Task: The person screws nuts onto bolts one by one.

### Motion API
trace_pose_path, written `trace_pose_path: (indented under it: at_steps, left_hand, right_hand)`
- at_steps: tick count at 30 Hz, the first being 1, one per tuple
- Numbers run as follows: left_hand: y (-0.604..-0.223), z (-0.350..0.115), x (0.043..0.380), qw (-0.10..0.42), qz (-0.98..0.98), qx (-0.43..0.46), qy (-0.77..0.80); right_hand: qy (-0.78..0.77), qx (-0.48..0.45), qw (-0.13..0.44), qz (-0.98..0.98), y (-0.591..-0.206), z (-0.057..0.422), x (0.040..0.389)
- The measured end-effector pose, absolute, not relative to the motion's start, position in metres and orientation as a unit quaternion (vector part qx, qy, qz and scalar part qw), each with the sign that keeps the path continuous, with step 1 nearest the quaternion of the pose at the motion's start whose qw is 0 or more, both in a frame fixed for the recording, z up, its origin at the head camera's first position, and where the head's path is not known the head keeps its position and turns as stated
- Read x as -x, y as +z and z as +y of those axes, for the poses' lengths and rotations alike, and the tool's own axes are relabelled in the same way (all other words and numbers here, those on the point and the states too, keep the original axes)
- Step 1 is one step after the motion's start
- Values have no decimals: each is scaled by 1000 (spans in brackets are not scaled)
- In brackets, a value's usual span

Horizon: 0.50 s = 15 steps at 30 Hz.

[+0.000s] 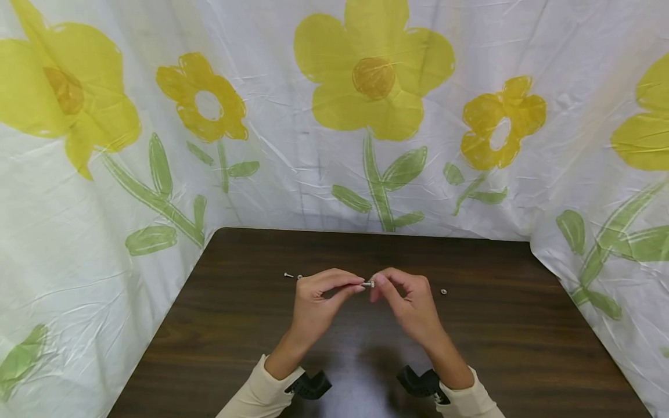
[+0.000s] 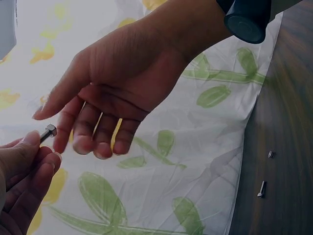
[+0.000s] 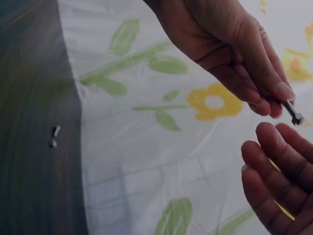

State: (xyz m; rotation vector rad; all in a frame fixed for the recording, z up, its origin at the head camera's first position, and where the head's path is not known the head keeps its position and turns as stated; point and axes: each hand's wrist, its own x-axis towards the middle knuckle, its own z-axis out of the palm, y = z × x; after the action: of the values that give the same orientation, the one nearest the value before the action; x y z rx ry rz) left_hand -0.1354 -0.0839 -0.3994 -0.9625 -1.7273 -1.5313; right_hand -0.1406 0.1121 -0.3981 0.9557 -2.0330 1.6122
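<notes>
The left hand (image 1: 320, 295) pinches the bolt (image 1: 368, 284) by its shank over the bench (image 1: 235, 331), presumably to leave the wider end exposed toward the right hand (image 1: 410, 296), whose relaxed, empty fingers hang just beside that end, with a loose nut (image 1: 443, 291) lying to the bolt's right.

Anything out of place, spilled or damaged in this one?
Nothing stands out. The left hand pinches a bolt beside the right hand, and a loose bolt and two nuts lie on the tabletop. The backdrop is creased, with no tear showing. The hardware is too small to check for damage.
</notes>
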Motion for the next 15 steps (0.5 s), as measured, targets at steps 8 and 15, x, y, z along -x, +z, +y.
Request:
trace_pose_path:
  at_steps: [8,15]
  left_hand:
    - [-399,-85,135,317,-656,357,-585]
    - [-399,-84,135,313,-652,356,-592]
  right_hand:
    - [573,-382,225,-689,-396,115,142]
    - [581,-385,206,-687,-395,114,141]
